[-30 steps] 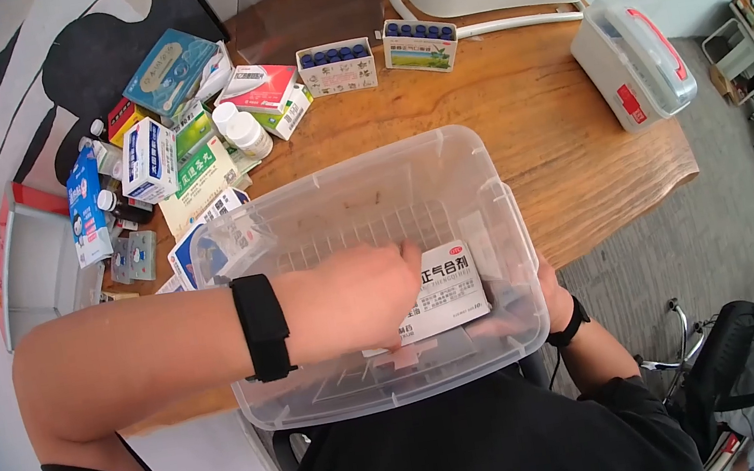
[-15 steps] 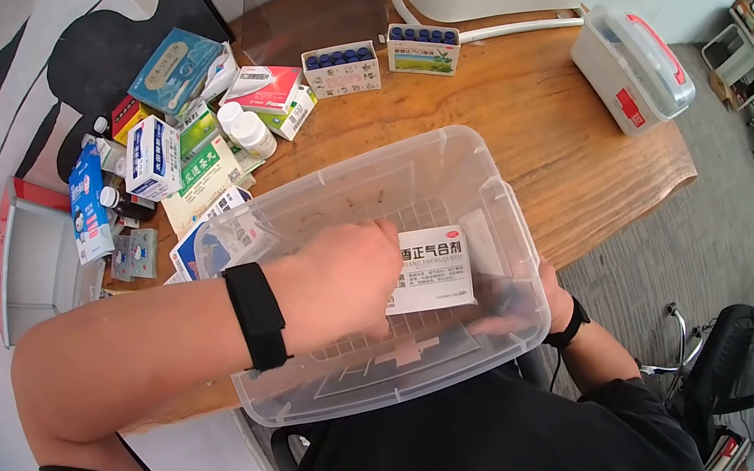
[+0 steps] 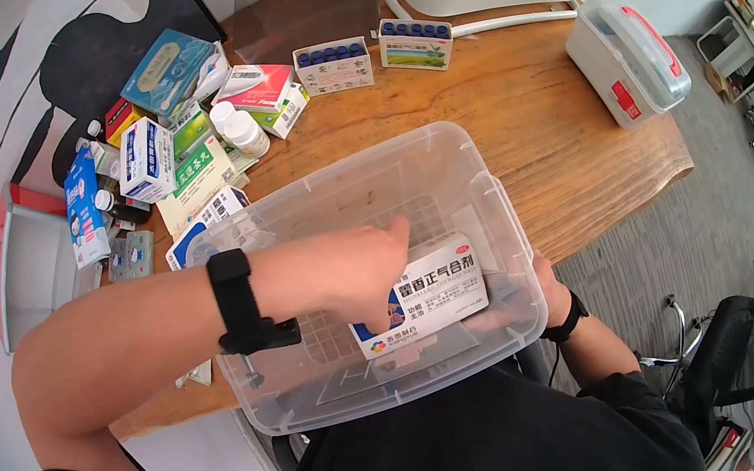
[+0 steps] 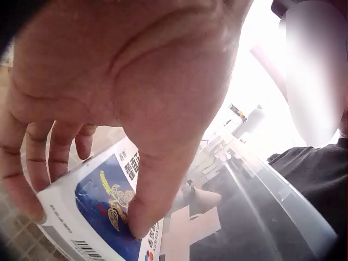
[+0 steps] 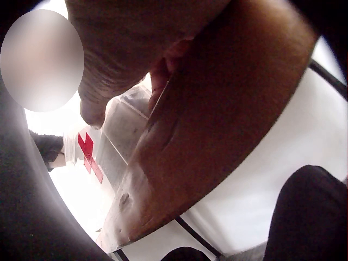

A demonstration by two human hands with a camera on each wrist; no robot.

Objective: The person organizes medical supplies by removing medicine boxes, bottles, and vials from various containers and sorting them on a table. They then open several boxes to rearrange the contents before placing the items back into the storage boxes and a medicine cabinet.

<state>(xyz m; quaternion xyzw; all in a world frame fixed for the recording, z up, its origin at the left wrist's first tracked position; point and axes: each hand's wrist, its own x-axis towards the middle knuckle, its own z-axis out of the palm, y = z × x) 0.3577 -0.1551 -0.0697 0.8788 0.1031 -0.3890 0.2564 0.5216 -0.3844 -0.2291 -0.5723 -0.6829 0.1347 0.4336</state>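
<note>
Inside a clear plastic bin [image 3: 525, 325], a white medicine box [image 3: 446, 276] with black Chinese print lies at a slant. My left hand [image 3: 358, 272] reaches in from the left and grips the box by its left end. In the left wrist view, the thumb of the left hand [image 4: 130, 81] presses the box's blue printed face [image 4: 103, 201], with the fingers along the opposite side. My right hand [image 3: 554, 295] holds the bin at its right end. The right wrist view shows the red cross [image 5: 90, 155] on the bin's side beyond that hand.
Medicine boxes and white bottles [image 3: 245, 134] crowd the table's left side. Two open cartons of blue-capped vials [image 3: 333, 69] stand at the back. A lidded first-aid box [image 3: 627, 66] sits at the right edge, and an open white case [image 3: 38, 252] lies far left.
The medicine box was slanted, then level, and now slants again with its left end nearer my body. My left hand moved with it. The right hand stays at the bin.
</note>
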